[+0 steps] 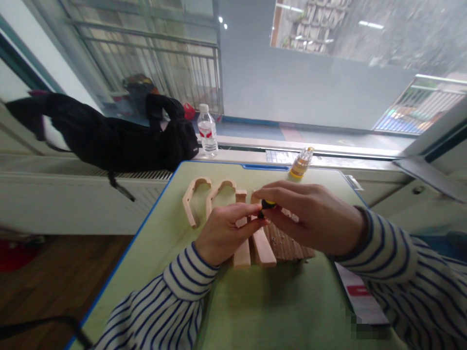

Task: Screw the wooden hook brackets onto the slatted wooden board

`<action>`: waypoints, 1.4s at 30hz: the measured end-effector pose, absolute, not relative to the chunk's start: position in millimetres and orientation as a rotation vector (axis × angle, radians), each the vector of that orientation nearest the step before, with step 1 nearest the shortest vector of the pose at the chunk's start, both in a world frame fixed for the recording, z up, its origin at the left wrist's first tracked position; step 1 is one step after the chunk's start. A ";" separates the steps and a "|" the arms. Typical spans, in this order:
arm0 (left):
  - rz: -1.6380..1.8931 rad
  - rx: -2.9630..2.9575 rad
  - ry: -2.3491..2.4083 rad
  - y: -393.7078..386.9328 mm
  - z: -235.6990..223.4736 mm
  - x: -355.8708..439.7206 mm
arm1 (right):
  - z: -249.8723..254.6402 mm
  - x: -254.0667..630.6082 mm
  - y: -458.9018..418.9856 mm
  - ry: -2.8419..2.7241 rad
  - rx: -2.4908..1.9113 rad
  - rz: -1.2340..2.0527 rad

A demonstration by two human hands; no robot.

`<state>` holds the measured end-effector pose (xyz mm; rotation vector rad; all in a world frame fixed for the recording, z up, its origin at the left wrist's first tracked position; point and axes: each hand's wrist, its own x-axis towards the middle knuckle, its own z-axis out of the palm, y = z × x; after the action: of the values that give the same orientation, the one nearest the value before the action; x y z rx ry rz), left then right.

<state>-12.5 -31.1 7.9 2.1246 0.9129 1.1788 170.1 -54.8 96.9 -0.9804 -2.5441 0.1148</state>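
My right hand [310,214] is closed round a small screwdriver [269,204] with a black-and-yellow handle; its shaft is hidden. Thumb and fingertips of my left hand [229,226] pinch at the dark lower end of the same tool, and anything smaller between them cannot be made out. Beneath the hands lie two straight pale wooden pieces, a left one [242,255] and a right one [264,249]. Beside them, partly under my right hand, is a brown ridged piece [288,243] with several small metal screws on it. Two curved wooden pieces, one [189,204] farther left, lie beyond my left hand.
The pale green tabletop [160,262] has a blue edge. At its far side stands a small bottle [302,163] with a yellow base. A water bottle [207,133] and a black bag [124,141] are by the window. A flat card [361,296] lies under my right forearm.
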 end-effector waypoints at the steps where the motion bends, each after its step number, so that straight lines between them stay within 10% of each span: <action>1: 1.174 2.125 0.918 -31.2 7.9 -12.4 | 95.9 170.3 -54.6 -2.541 -0.981 0.120; 42: 1.142 2.116 0.924 -31.8 7.2 -12.8 | 97.9 169.1 -53.3 -2.504 -1.003 0.058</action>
<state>-12.8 -31.8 7.2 2.1162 0.9242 1.1422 169.1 -53.3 97.9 -1.0028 -2.5039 0.0585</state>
